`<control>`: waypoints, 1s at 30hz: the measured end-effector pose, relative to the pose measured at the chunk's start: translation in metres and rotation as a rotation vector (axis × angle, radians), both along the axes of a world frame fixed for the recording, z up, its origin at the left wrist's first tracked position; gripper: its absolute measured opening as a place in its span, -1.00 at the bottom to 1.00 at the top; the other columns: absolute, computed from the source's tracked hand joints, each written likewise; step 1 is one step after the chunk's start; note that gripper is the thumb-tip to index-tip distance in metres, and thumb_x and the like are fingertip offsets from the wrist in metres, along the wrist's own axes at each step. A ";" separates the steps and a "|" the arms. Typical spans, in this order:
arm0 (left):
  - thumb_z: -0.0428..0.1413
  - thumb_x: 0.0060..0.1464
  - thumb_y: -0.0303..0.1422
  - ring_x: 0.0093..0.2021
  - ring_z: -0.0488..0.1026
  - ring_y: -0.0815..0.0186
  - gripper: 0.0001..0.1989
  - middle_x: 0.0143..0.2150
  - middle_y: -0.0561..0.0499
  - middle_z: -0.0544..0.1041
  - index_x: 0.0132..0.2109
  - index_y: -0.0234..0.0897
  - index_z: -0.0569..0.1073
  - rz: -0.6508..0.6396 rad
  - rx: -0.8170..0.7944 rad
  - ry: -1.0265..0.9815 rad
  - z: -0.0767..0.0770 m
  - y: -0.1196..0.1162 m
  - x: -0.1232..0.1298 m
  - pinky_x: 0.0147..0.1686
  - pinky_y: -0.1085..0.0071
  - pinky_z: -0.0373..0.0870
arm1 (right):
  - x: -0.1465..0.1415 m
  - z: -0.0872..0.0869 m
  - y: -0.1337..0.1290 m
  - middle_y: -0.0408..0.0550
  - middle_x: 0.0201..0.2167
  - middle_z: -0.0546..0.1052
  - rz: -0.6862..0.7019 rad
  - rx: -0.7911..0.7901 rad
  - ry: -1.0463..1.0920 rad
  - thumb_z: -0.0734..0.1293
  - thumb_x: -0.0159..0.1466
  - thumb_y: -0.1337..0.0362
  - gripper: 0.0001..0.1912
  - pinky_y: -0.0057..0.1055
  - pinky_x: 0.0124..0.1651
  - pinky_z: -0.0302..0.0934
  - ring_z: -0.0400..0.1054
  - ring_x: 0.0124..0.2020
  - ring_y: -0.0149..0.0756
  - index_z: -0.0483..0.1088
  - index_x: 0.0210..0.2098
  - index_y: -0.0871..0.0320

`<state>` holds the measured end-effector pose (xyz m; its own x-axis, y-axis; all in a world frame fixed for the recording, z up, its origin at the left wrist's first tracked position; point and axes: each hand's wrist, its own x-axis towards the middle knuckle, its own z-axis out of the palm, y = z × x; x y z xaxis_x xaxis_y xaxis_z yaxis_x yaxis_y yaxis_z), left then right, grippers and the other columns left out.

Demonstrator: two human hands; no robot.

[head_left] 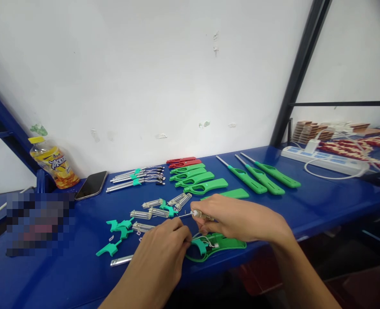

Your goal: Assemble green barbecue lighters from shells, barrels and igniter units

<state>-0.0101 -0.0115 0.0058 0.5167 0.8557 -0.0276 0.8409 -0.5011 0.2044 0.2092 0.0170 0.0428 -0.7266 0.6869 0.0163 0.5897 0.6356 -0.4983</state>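
A green lighter shell half (pixel 230 242) lies at the table's front edge, with a teal trigger piece (pixel 200 246) and thin wires in it. My right hand (pixel 230 214) is above it, its fingers closed on a small clear fuel tank (pixel 200 213) with a white tip. From that tip a thin tube runs left toward my left hand (pixel 172 236). The left fingers are pressed together at the shell's left end; what they pinch is hidden. A silver metal tube (pixel 121 260) sticks out to the left from beneath my left hand.
Clear tanks (pixel 140 214) and teal parts (pixel 109 249) lie left of centre. Behind are metal rods (pixel 124 185), green shells (pixel 206 186), red shells (pixel 183 163) and long lighters (pixel 260 178). A bottle (pixel 56 165) and phone (pixel 91 185) stand left; a power strip (pixel 325 161) lies right.
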 end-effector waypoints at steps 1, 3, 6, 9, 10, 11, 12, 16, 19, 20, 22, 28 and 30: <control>0.01 0.38 -0.53 -0.06 0.59 0.11 -0.76 -0.09 -0.03 0.60 -0.16 -0.22 0.56 0.002 0.000 0.002 0.000 0.000 0.000 -0.11 0.25 0.43 | 0.000 0.000 0.000 -0.22 -0.36 0.40 0.002 -0.005 0.004 0.32 0.38 0.50 -0.77 -0.44 -0.31 0.05 0.28 -0.31 -0.34 0.22 -0.30 0.09; 0.01 0.38 -0.53 -0.05 0.59 0.11 -0.76 -0.08 -0.03 0.60 -0.15 -0.22 0.56 0.004 -0.003 0.005 0.001 0.000 0.000 -0.11 0.25 0.43 | -0.001 0.001 0.000 -0.24 -0.36 0.41 0.007 -0.018 0.012 0.33 0.38 0.49 -0.77 -0.46 -0.33 0.06 0.28 -0.33 -0.36 0.22 -0.30 0.08; 0.01 0.39 -0.52 -0.05 0.59 0.12 -0.76 -0.07 -0.02 0.61 -0.15 -0.21 0.56 0.005 -0.010 0.009 0.002 -0.001 0.001 -0.10 0.26 0.43 | 0.000 0.002 0.000 -0.27 -0.38 0.44 0.026 -0.055 0.022 0.35 0.37 0.48 -0.76 -0.50 -0.38 0.07 0.31 -0.37 -0.40 0.22 -0.30 0.08; 0.01 0.40 -0.51 -0.04 0.59 0.12 -0.76 -0.07 -0.02 0.60 -0.15 -0.22 0.56 0.004 -0.012 0.016 0.002 -0.001 0.003 -0.09 0.25 0.43 | -0.001 0.001 0.000 -0.29 -0.41 0.44 0.038 -0.073 0.027 0.35 0.36 0.47 -0.75 -0.51 -0.42 0.06 0.31 -0.40 -0.43 0.21 -0.32 0.08; 0.01 0.40 -0.51 -0.04 0.59 0.11 -0.76 -0.07 -0.03 0.60 -0.14 -0.22 0.56 0.004 -0.010 0.018 0.002 -0.001 0.003 -0.09 0.24 0.43 | -0.001 0.001 0.000 -0.29 -0.41 0.43 0.039 -0.067 0.029 0.35 0.37 0.47 -0.75 -0.50 -0.41 0.05 0.30 -0.40 -0.42 0.21 -0.32 0.08; 0.00 0.40 -0.51 -0.03 0.59 0.10 -0.76 -0.06 -0.03 0.60 -0.14 -0.22 0.56 0.003 -0.008 0.020 0.002 -0.001 0.003 -0.10 0.24 0.43 | -0.001 0.001 0.000 -0.28 -0.40 0.42 0.037 -0.057 0.031 0.35 0.37 0.47 -0.75 -0.49 -0.40 0.05 0.29 -0.39 -0.42 0.21 -0.31 0.08; 0.00 0.39 -0.52 -0.03 0.59 0.10 -0.76 -0.06 -0.03 0.60 -0.14 -0.22 0.55 0.002 -0.007 0.022 0.002 -0.001 0.003 -0.10 0.23 0.43 | -0.001 0.000 0.000 -0.27 -0.39 0.41 0.034 -0.047 0.033 0.34 0.38 0.46 -0.76 -0.48 -0.38 0.05 0.29 -0.38 -0.41 0.22 -0.31 0.08; -0.01 0.39 -0.53 -0.04 0.59 0.11 -0.74 -0.07 -0.02 0.60 -0.15 -0.21 0.55 -0.005 -0.007 0.031 0.003 0.000 0.002 -0.09 0.23 0.44 | -0.001 -0.001 0.000 -0.24 -0.37 0.40 -0.002 -0.017 0.028 0.31 0.39 0.46 -0.79 -0.45 -0.33 0.04 0.28 -0.35 -0.37 0.23 -0.30 0.09; 0.00 0.38 -0.54 -0.04 0.59 0.10 -0.75 -0.07 -0.02 0.61 -0.15 -0.22 0.55 -0.006 -0.006 0.036 0.002 0.000 0.001 -0.10 0.24 0.44 | -0.001 -0.001 0.000 -0.24 -0.39 0.39 -0.010 -0.020 0.018 0.32 0.38 0.47 -0.78 -0.45 -0.36 0.02 0.26 -0.38 -0.37 0.22 -0.31 0.09; 0.00 0.38 -0.54 -0.04 0.59 0.10 -0.75 -0.08 -0.02 0.61 -0.15 -0.22 0.55 -0.006 -0.005 0.037 0.002 0.000 0.002 -0.11 0.25 0.44 | -0.001 0.000 0.000 -0.25 -0.40 0.40 -0.005 -0.022 0.017 0.33 0.37 0.48 -0.77 -0.46 -0.37 0.02 0.26 -0.38 -0.38 0.22 -0.31 0.09; 0.00 0.39 -0.53 -0.04 0.59 0.11 -0.76 -0.07 -0.02 0.61 -0.15 -0.22 0.54 -0.004 -0.001 0.036 0.001 0.000 0.002 -0.10 0.24 0.44 | -0.001 0.000 0.000 -0.26 -0.39 0.40 0.008 -0.025 0.020 0.33 0.37 0.49 -0.77 -0.46 -0.37 0.02 0.27 -0.38 -0.39 0.23 -0.31 0.08; -0.03 0.39 -0.54 -0.01 0.59 0.09 -0.74 -0.05 -0.03 0.60 -0.13 -0.22 0.55 -0.006 0.000 0.049 0.002 0.000 0.003 -0.09 0.22 0.45 | -0.002 -0.002 0.001 -0.25 -0.38 0.39 0.009 -0.009 0.025 0.32 0.38 0.47 -0.78 -0.45 -0.35 0.02 0.27 -0.36 -0.37 0.23 -0.31 0.08; -0.03 0.40 -0.53 -0.01 0.59 0.08 -0.73 -0.05 -0.03 0.60 -0.13 -0.22 0.55 -0.007 -0.002 0.055 0.003 0.000 0.004 -0.08 0.21 0.46 | -0.003 -0.003 0.001 -0.24 -0.37 0.40 0.003 -0.002 0.026 0.31 0.38 0.47 -0.80 -0.44 -0.35 0.02 0.27 -0.36 -0.37 0.23 -0.30 0.09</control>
<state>-0.0063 -0.0116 0.0088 0.5200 0.8522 -0.0575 0.8476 -0.5065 0.1585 0.2064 0.0184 0.0399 -0.7282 0.6845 0.0333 0.5746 0.6364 -0.5146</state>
